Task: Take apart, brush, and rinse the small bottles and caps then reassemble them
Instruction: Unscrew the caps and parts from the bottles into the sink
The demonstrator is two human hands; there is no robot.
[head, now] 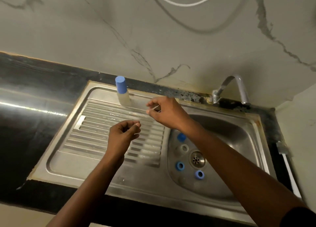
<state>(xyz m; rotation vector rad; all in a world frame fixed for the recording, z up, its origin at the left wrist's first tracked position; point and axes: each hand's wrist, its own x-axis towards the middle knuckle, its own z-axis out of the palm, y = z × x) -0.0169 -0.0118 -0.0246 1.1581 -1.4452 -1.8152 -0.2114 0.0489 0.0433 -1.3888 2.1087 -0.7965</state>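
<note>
A small clear bottle with a blue cap [122, 91] stands upright at the back of the drainboard. Three loose blue caps lie in the sink basin [239, 132]: one at the left wall [181, 137] and two in front of the drain [179, 165] [199, 174]. An open clear bottle [184, 148] lies among them. My right hand [165, 113] hovers over the drainboard's back right and pinches a thin pale piece between thumb and forefinger. My left hand [122, 134] hovers lower over the ribs, fingers curled; whether it holds anything is unclear.
The steel drainboard [102, 132] fills the left of the sink unit. A curved tap [237, 88] stands at the back right, shut off. A white-handled brush [289, 168] lies on the dark counter at the right edge. A marble wall rises behind.
</note>
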